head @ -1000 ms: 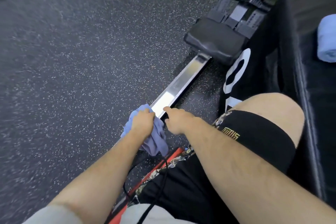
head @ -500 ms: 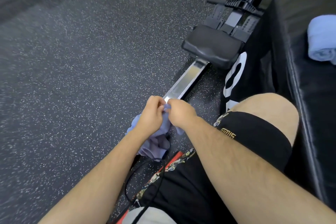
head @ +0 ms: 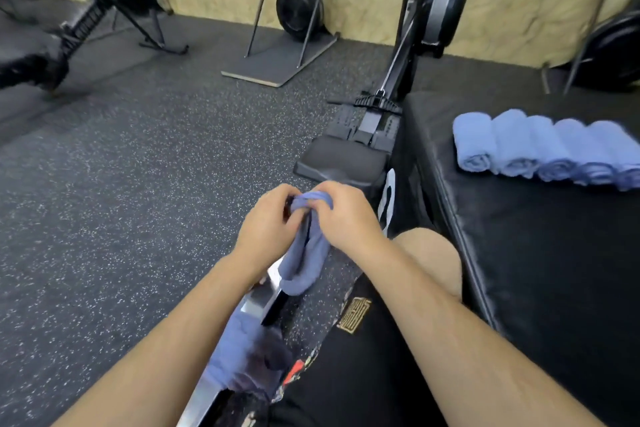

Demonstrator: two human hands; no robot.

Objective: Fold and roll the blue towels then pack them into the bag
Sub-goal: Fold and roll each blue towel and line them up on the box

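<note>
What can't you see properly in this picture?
- Head view: the top of the held towel is hidden under the left hand and right hand.
- The row of rolled towels is cut off by the right edge.
- The blue cloth lower down is blurred, partly behind the left forearm.
- No bag is in view.

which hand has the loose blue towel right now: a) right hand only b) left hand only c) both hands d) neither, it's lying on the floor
c: the left hand and the right hand both grip the bunched top of the blue towel, and the rest of it hangs down between them.
</note>
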